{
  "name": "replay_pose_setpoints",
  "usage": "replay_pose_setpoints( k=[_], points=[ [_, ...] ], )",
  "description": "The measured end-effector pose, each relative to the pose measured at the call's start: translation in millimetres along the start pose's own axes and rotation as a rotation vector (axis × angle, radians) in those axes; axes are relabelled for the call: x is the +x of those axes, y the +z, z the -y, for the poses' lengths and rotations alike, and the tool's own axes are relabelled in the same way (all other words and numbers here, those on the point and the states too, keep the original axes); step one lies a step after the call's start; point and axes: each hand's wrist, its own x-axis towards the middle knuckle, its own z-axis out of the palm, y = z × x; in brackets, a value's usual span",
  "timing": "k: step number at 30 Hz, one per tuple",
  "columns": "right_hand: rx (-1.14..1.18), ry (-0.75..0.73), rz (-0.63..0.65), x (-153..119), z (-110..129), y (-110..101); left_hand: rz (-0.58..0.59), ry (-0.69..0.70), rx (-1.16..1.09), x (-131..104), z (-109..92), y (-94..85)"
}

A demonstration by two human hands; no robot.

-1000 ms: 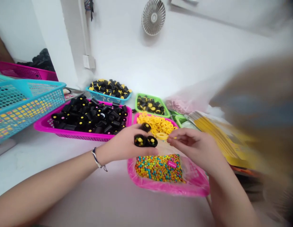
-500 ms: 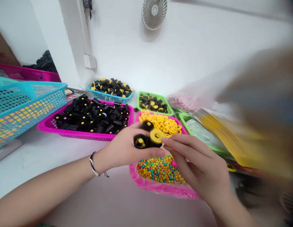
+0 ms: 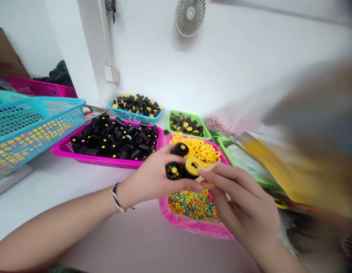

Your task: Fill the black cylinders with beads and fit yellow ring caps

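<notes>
My left hand (image 3: 161, 176) is wrapped around three small black cylinders. One black cylinder (image 3: 173, 170) has its open end toward me, with small coloured beads and a yellow centre inside. Above it sits a second cylinder (image 3: 181, 148) with a yellow dot in its middle. On the end of the third lies a yellow ring (image 3: 194, 165), slightly tilted. The fingertips of my right hand (image 3: 244, 197) are pinched together at the ring's right edge. A bit of yellow shows beneath those fingers; whether it is another ring I cannot tell.
Behind my hands are a pink basket of black cylinders (image 3: 60, 149) and a basket of yellow rings (image 3: 225, 159). Below them stands a plastic-lined pink tub of coloured beads (image 3: 193, 225). Blue (image 3: 79, 102) and green baskets (image 3: 206, 132) flank these. Yellow-edged sheets (image 3: 261, 163) lie right.
The view has shifted a little, so everything sits slightly further right. The yellow ring looks more tilted on its cylinder, and a bit of yellow now shows under my right fingers.
</notes>
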Motion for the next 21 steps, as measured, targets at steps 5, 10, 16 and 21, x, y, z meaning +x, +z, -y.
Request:
replay_pose_setpoints(
  k=[5,10,16,21],
  points=[
    [-0.003,0.046,-0.084,-2.6,4.2,6.8,0.000,-0.019,-0.010,1.1,2.1,2.6],
    [0.017,0.026,-0.060,-2.5,4.2,8.0,-0.004,0.009,-0.020,0.4,7.2,5.0],
    [-0.035,-0.017,-0.048,0.5,1.9,3.9,0.015,-0.036,-0.056,1.8,9.5,3.9],
    [0.020,0.045,-0.002,-0.6,0.7,3.5,0.002,-0.013,-0.061,1.6,11.0,4.5]
  ],
)
